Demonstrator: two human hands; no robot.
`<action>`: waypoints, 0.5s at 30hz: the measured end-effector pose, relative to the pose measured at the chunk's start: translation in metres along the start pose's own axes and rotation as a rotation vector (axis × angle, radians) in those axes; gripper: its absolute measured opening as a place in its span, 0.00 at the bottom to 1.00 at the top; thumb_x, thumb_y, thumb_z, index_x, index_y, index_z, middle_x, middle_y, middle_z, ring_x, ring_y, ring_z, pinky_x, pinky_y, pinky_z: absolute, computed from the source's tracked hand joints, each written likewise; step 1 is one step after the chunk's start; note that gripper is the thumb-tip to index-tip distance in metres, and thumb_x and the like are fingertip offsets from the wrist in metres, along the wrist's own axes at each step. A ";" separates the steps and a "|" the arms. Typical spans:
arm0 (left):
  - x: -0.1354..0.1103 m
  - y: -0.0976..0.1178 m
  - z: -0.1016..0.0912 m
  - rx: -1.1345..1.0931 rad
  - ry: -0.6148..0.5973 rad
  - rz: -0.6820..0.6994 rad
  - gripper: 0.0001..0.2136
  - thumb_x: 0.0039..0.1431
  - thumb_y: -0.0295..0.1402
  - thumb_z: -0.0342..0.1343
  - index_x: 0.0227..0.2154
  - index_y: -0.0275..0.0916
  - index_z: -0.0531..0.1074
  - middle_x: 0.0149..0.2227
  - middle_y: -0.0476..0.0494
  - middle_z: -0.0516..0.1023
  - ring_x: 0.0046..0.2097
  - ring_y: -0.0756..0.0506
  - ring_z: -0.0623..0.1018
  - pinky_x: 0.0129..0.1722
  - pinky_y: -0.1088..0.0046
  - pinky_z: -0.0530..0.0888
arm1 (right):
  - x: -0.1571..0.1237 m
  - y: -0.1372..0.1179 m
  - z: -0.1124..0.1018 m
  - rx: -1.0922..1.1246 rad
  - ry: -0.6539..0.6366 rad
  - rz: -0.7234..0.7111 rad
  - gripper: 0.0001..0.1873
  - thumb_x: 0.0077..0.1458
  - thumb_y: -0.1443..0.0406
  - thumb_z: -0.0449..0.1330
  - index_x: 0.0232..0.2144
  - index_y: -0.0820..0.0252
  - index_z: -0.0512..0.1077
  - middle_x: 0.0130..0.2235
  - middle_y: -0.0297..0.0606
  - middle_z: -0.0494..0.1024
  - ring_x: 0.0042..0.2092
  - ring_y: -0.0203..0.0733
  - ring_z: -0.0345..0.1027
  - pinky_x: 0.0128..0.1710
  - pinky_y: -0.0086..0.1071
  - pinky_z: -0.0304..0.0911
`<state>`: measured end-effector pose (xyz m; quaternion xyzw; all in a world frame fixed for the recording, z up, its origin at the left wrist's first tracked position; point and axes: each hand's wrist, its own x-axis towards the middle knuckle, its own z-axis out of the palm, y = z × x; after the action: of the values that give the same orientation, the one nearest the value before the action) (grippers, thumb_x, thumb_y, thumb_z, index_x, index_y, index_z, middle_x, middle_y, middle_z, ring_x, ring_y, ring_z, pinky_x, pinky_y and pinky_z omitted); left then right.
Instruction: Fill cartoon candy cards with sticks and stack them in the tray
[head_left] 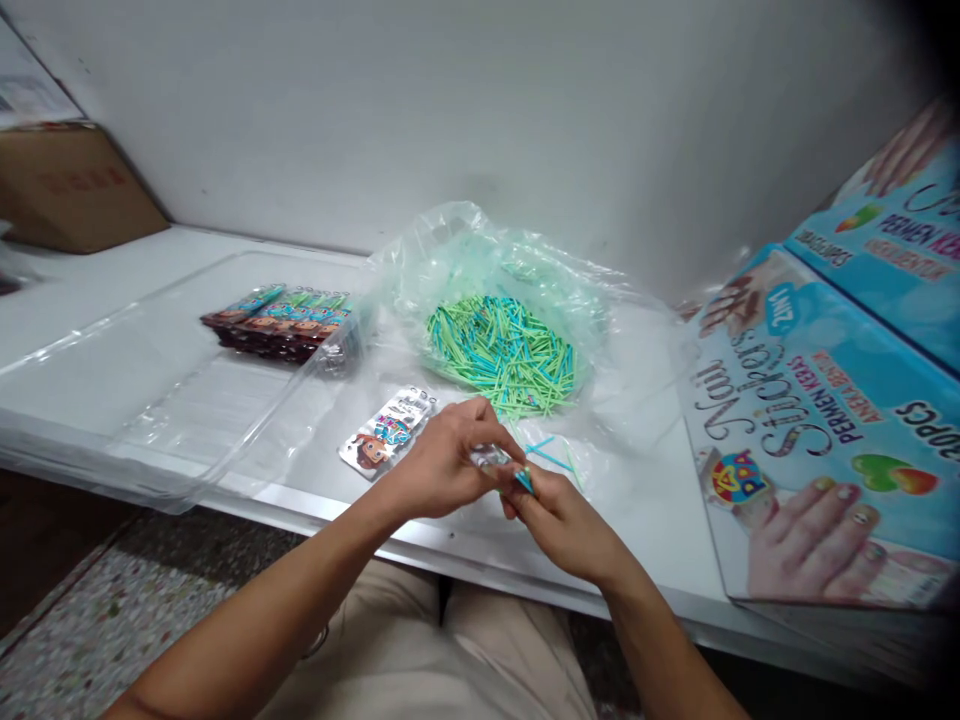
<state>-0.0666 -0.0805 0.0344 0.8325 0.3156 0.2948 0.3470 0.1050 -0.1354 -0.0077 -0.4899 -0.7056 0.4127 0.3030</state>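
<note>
My left hand is closed in a pinch on a small shiny silver packet, mostly covered by the fingers. Close against it, my right hand is closed on blue and green sticks, only a short part of which shows. The fingertips of both hands meet over the table's front part. A flat silver packet with a cartoon figure lies left of my left hand. Beyond the hands, a clear plastic bag lies open, with a heap of thin green and blue sticks in it.
On the left, a clear plastic tray holds stacked packets. A few loose sticks lie beyond my right hand. Printed blue boxes stand at the right, and a cardboard box sits at the far left by the wall.
</note>
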 end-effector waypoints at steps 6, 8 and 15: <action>-0.009 0.009 0.005 0.217 -0.043 0.134 0.08 0.50 0.26 0.54 0.32 0.39 0.77 0.29 0.45 0.73 0.33 0.47 0.71 0.38 0.70 0.62 | 0.003 0.004 -0.003 -0.185 0.088 -0.044 0.13 0.50 0.76 0.47 0.35 0.58 0.64 0.32 0.35 0.73 0.35 0.41 0.66 0.36 0.32 0.58; -0.012 0.009 0.013 0.060 -0.042 0.025 0.07 0.52 0.28 0.54 0.34 0.38 0.75 0.29 0.45 0.75 0.32 0.47 0.72 0.36 0.72 0.64 | 0.003 0.003 -0.002 -0.270 0.116 -0.014 0.13 0.50 0.76 0.48 0.37 0.58 0.64 0.35 0.39 0.74 0.37 0.43 0.67 0.36 0.32 0.58; -0.017 0.003 0.035 -0.309 0.115 -0.261 0.08 0.60 0.35 0.51 0.33 0.36 0.73 0.27 0.48 0.76 0.27 0.51 0.71 0.28 0.77 0.66 | 0.008 -0.001 -0.002 -0.483 0.148 0.057 0.13 0.58 0.74 0.45 0.43 0.63 0.64 0.41 0.48 0.75 0.40 0.46 0.69 0.37 0.34 0.60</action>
<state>-0.0515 -0.1083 0.0111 0.7033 0.3912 0.3393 0.4870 0.1033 -0.1275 -0.0055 -0.5966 -0.7455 0.2036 0.2165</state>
